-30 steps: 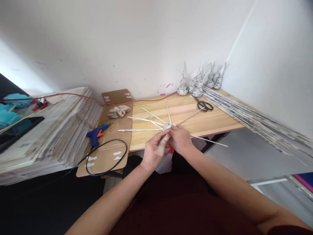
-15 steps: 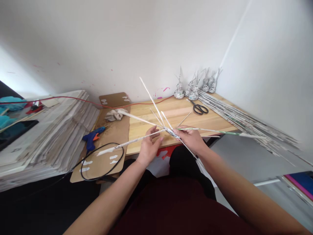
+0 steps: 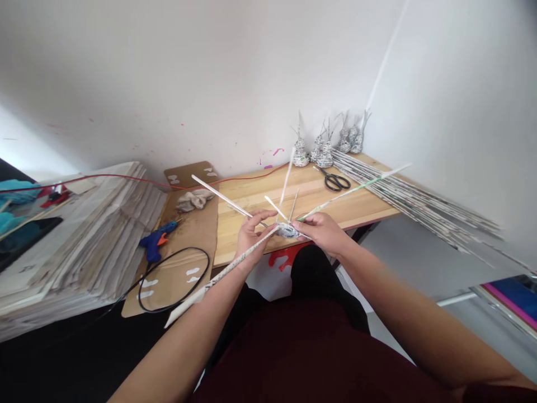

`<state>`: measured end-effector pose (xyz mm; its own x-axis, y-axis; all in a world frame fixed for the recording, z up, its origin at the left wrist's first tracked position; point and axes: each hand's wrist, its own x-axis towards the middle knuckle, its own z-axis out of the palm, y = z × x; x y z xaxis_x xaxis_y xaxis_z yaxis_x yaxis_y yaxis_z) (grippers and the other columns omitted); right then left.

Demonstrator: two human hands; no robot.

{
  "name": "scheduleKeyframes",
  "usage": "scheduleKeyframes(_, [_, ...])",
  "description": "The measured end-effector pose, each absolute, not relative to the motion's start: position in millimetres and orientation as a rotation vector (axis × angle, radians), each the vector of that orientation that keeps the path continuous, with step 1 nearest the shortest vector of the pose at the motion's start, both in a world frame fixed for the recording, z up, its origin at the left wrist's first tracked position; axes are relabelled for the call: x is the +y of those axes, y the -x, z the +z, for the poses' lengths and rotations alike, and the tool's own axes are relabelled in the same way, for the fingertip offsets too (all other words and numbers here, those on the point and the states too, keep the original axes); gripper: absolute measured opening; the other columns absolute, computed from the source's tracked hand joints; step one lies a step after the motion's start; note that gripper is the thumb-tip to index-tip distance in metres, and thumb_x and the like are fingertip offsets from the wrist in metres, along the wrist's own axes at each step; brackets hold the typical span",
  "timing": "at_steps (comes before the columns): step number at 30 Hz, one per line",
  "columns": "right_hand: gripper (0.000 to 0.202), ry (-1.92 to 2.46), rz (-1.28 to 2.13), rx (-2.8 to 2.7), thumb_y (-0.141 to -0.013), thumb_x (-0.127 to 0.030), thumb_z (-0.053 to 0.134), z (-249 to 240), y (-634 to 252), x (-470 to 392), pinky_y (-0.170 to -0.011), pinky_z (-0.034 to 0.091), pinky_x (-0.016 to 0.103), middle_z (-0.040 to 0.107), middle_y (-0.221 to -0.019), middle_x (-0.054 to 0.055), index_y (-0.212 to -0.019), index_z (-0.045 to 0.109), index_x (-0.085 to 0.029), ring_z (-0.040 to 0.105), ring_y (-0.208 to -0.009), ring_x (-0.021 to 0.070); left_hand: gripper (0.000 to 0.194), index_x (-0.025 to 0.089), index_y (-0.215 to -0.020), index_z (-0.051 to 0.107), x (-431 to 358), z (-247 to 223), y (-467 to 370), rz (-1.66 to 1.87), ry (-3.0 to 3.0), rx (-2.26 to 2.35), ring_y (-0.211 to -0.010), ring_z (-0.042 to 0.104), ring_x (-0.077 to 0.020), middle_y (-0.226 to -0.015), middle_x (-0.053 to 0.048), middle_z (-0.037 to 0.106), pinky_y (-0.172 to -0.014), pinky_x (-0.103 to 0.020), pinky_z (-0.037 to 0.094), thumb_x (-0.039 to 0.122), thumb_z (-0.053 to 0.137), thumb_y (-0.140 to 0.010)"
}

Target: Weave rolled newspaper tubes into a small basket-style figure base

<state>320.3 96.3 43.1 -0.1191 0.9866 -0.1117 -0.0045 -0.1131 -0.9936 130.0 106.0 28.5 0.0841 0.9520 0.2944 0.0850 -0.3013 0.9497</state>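
Observation:
A small round weave of rolled newspaper tubes [image 3: 288,230] is held between my hands above the table's front edge, with several tube ends sticking out around it. My right hand [image 3: 322,230] pinches its right side, thumb on top, beside a long greenish-white tube [image 3: 356,189] that points up and right. At the left side my left hand [image 3: 253,238] has its fingers and thumb closed around the tubes near the rim. One long newspaper tube [image 3: 222,271] runs from the weave across my left wrist. Another white tube [image 3: 220,195] slants up left behind the fingers.
Black-handled scissors [image 3: 335,181] lie near finished woven paper pieces [image 3: 325,154] and a bundle of paper tubes [image 3: 411,196]. Leftward are a blue glue gun [image 3: 154,245] with a black cable [image 3: 208,268], a crumpled cloth [image 3: 195,200] and a tall newspaper stack [image 3: 104,235].
The weave has turned and tilted, so its tubes point in new directions. My left hand, loosely open before, has closed at the weave's left side. My right hand keeps its pinch.

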Motion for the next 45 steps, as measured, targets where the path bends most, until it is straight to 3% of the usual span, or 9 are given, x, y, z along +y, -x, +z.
scheduleKeyframes(6, [0.029,1.206,1.420,-1.199,-0.061,-0.042,0.082,43,-317,98,-0.063,0.054,0.026,0.069,-0.070,0.003,-0.067,0.071,-0.016,0.063,-0.071,0.0160,0.038,0.016,-0.098,0.071,99,31,-135,1.157,-1.146,0.898,-0.082,0.067,-0.0148,-0.091,-0.005,0.070,-0.076,-0.028,0.058,0.037,0.080,-0.068])
scheduleKeyframes(14, [0.031,1.203,1.410,-1.237,-0.059,-0.040,0.084,48,-313,95,-0.066,0.054,0.026,0.071,-0.075,0.004,-0.076,0.074,-0.016,0.064,-0.074,0.0168,0.037,0.012,-0.084,0.070,99,32,-139,1.150,-1.048,0.959,-0.071,0.068,-0.0124,-0.080,-0.002,0.070,-0.075,-0.028,0.059,0.034,0.086,-0.059])
scheduleKeyframes(25, [0.028,1.164,1.477,-1.229,-0.063,-0.041,0.080,53,-309,94,-0.058,0.049,0.023,0.065,-0.067,0.001,-0.069,0.070,-0.016,0.058,-0.064,0.0116,0.042,0.012,-0.079,0.068,95,46,-133,0.991,-0.927,0.954,-0.069,0.067,-0.0118,-0.079,-0.003,0.069,-0.061,-0.021,0.059,0.042,0.087,-0.057])
scheduleKeyframes(34, [0.033,1.096,1.567,-1.162,-0.061,-0.044,0.082,56,-307,88,-0.058,0.046,0.024,0.065,-0.066,0.001,-0.069,0.070,-0.015,0.058,-0.062,0.0111,0.040,0.012,-0.084,0.070,93,46,-127,1.035,-0.999,0.901,-0.072,0.066,-0.0120,-0.084,-0.004,0.069,-0.063,-0.022,0.059,0.042,0.084,-0.061])
scheduleKeyframes(38, [0.035,1.101,1.564,-1.144,-0.061,-0.046,0.082,59,-307,85,-0.059,0.046,0.024,0.066,-0.066,0.000,-0.068,0.068,-0.015,0.058,-0.063,0.0112,0.042,0.013,-0.093,0.071,90,46,-124,1.061,-1.034,0.895,-0.072,0.065,-0.0115,-0.086,-0.004,0.068,-0.064,-0.023,0.059,0.047,0.077,-0.070])
scheduleKeyframes(41, [0.034,1.122,1.510,-1.114,-0.061,-0.046,0.082,57,-308,87,-0.060,0.047,0.023,0.067,-0.070,0.001,-0.069,0.069,-0.016,0.060,-0.067,0.0126,0.042,0.016,-0.106,0.070,85,45,-124,1.144,-1.095,0.868,-0.079,0.065,-0.0113,-0.097,-0.004,0.068,-0.072,-0.026,0.060,0.042,0.076,-0.073])
scheduleKeyframes(45, [0.031,1.113,1.497,-1.129,-0.065,-0.044,0.080,54,-308,88,-0.062,0.048,0.024,0.069,-0.074,0.001,-0.074,0.070,-0.017,0.061,-0.071,0.0134,0.040,0.016,-0.101,0.070,81,44,-127,1.198,-1.176,0.898,-0.074,0.064,-0.0099,-0.094,-0.003,0.070,-0.074,-0.025,0.059,0.030,0.082,-0.066])
